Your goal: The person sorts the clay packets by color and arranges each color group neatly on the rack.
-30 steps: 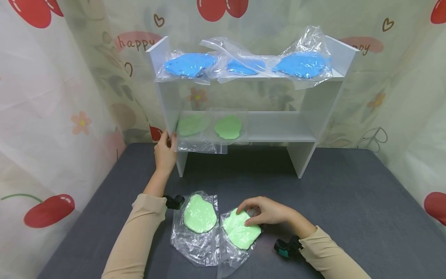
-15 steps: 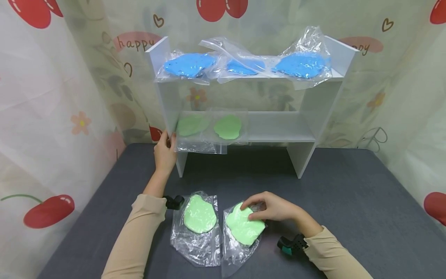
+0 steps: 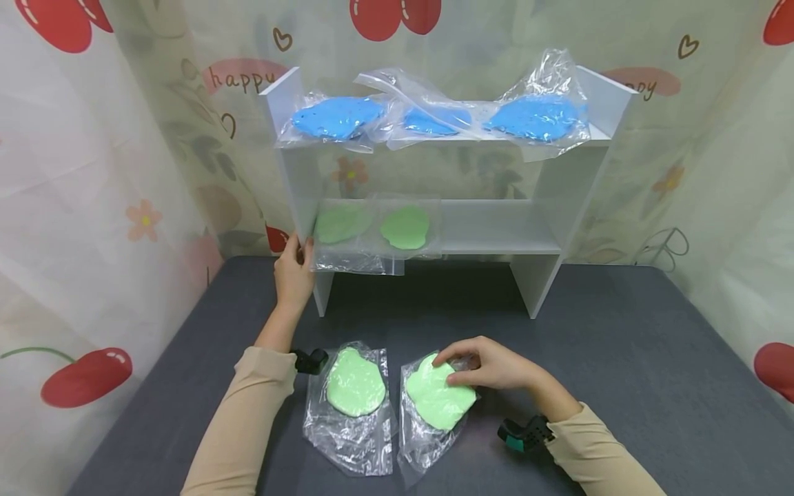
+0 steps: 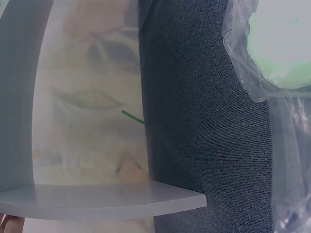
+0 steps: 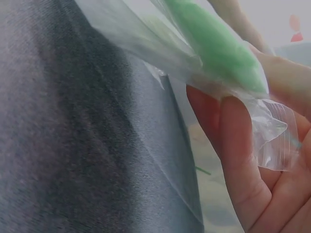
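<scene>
My right hand [image 3: 493, 364] holds a clear zip bag of light green clay [image 3: 437, 396] by its upper right side. In the right wrist view, fingers curl under the bag while others lie over the green lump [image 5: 218, 46]. A similar bag with a flat green clay piece [image 3: 355, 382] lies on the table to its left. My left hand [image 3: 294, 272] grips the left side panel of the white shelf [image 3: 496, 227], with thumb and fingers on either side of its edge; in the left wrist view only fingertips [image 4: 12, 224] show beside the panel.
Two more bagged green pieces [image 3: 405, 227] sit on the left part of the middle shelf, one bag overhanging the front. Along the top board lie three bags of blue clay [image 3: 536, 117]. The dark table [image 3: 620, 358] extends to both sides; patterned cloth hangs behind.
My right hand has moved a little up and to the right with its bag, which now lies farther from the bag on its left. My left hand stays at the shelf.
</scene>
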